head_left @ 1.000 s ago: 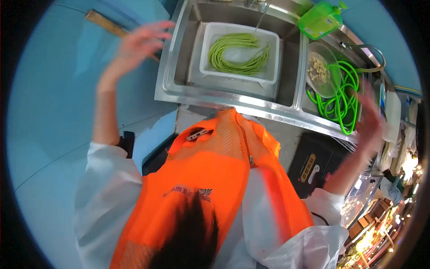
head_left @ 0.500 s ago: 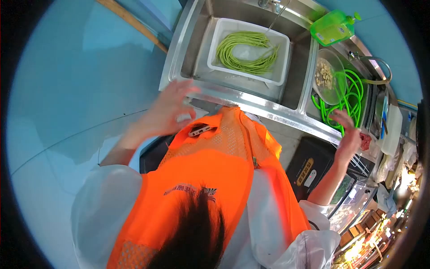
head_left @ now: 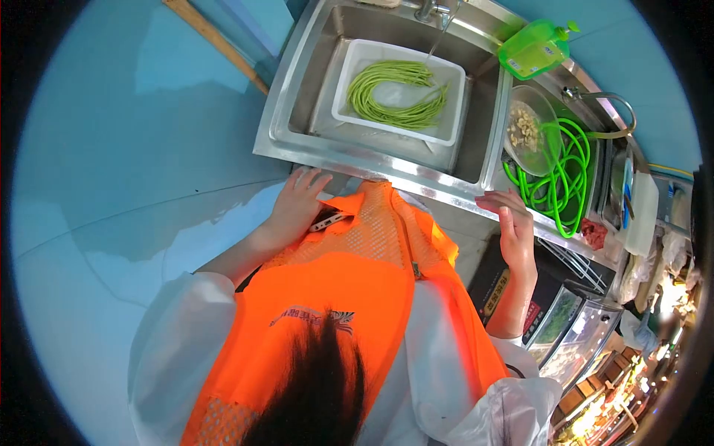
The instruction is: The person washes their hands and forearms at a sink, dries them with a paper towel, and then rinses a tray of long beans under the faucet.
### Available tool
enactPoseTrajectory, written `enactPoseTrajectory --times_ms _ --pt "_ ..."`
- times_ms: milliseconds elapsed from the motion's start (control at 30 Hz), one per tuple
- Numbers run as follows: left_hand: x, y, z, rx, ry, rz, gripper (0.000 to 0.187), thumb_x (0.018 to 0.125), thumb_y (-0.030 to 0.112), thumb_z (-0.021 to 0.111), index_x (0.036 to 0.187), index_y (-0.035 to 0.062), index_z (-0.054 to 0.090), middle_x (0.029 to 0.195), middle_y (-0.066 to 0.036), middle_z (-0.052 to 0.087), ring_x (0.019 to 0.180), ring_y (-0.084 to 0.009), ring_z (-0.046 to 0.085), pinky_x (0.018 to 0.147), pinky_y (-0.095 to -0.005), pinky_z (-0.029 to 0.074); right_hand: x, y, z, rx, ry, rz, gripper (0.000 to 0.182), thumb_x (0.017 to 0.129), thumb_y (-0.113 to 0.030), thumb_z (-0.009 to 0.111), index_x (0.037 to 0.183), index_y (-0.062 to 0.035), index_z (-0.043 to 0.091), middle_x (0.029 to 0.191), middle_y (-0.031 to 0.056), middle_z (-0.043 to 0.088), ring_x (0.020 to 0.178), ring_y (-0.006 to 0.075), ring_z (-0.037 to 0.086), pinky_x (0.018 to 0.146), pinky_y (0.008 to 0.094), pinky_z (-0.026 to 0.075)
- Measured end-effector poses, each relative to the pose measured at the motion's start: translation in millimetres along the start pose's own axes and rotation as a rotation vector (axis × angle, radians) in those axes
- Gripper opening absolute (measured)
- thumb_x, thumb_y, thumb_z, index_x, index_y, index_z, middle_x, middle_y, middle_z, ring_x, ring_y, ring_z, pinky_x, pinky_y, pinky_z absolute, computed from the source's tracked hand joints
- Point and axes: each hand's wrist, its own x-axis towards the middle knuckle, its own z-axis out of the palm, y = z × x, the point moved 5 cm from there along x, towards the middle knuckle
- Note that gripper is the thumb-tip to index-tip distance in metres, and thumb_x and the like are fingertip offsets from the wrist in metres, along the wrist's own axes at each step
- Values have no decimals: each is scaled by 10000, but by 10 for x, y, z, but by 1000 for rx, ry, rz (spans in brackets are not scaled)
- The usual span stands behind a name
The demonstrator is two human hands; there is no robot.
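Observation:
My left hand (head_left: 299, 199) holds nothing; its fingers are stretched out beside the chest of the orange vest (head_left: 335, 286), just short of the sink's front edge. Over by the sink's front rim, my right hand (head_left: 513, 227) is also bare, with fingers extended and thumb apart. Long green beans (head_left: 398, 119) lie curled in a white plastic tub (head_left: 455, 108) inside the steel sink (head_left: 309, 82). A thin stream of water runs from the faucet (head_left: 431, 10) toward the tub.
Right of the tub, the second basin holds a clear bowl (head_left: 547, 111) of pale pieces and a bright green hose (head_left: 554, 197). A green pump bottle (head_left: 533, 50) stands on the back ledge. Red meat-like material (head_left: 593, 233) and a white container (head_left: 641, 215) are farther right.
My left hand has come down toward the vest, and its fingers have straightened. My right hand has moved left, away from the hose. The view has shifted slightly.

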Motion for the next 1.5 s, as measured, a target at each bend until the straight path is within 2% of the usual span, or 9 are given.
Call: enactPoseTrajectory --times_ms 100,300,400,500,1033,1200,1233,1267,1500 --pt "26 118 48 216 -239 53 634 794 487 555 1225 32 459 1228 -227 440 1173 -404 378 967 -485 312 -115 44 -95 -19 6 17 319 918 -208 398 893 -30 661 934 89 651 988 274 567 1005 458 289" --pt "-65 549 38 116 -374 -22 574 797 440 562 1181 21 485 1133 -211 494 1114 -373 432 946 -481 328 -499 246 -331 25 50 46 312 919 -191 392 879 -19 650 926 95 648 974 271 572 997 460 298" --pt "-86 824 248 192 -89 81 539 775 415 580 1170 57 500 1128 -185 503 1108 -345 439 935 -469 338 -734 332 -433 41 61 41 320 921 -197 386 879 -19 650 926 95 647 966 274 576 994 457 303" --pt "-87 1013 518 331 -341 -12 535 769 416 577 1154 50 511 1145 -169 496 1111 -331 438 924 -458 346 -931 412 -558 43 50 59 326 921 -207 385 878 -20 649 932 97 646 957 281 579 991 452 308" --pt "-531 1456 885 550 -238 -13 499 807 448 516 1033 11 596 1264 -145 434 1114 -311 428 897 -411 374 -1050 569 -759 22 -88 -68 332 924 -224 398 880 1 638 947 111 639 927 296 574 930 401 357" --pt "-563 1540 718 214 -266 -150 440 834 375 547 1071 7 584 1287 -167 428 1121 -304 449 920 -412 372 -1029 555 -827 8 -131 -114 345 928 -231 392 897 7 640 962 117 636 929 288 575 909 383 372" --pt "-559 1569 504 -78 -270 -390 398 829 332 563 1059 8 595 1276 -165 440 1120 -294 460 921 -400 377 -1036 571 -859 39 -127 -108 342 928 -227 393 903 7 641 971 119 635 933 286 576 899 373 382" --pt "-553 1624 294 -184 -240 -442 373 825 307 568 1043 5 602 1270 -163 446 1118 -288 462 922 -398 376 -1035 586 -889 71 -125 -103 339 928 -224 394 909 7 641 980 121 633 937 284 576 889 364 391" --pt "-496 1792 -623 -601 213 -319 207 797 133 604 929 -19 654 1227 -147 488 1107 -249 475 936 -382 370 -810 83 -741 242 -223 -229 203 879 -117 495 974 11 622 1029 138 621 977 266 578 869 332 420"
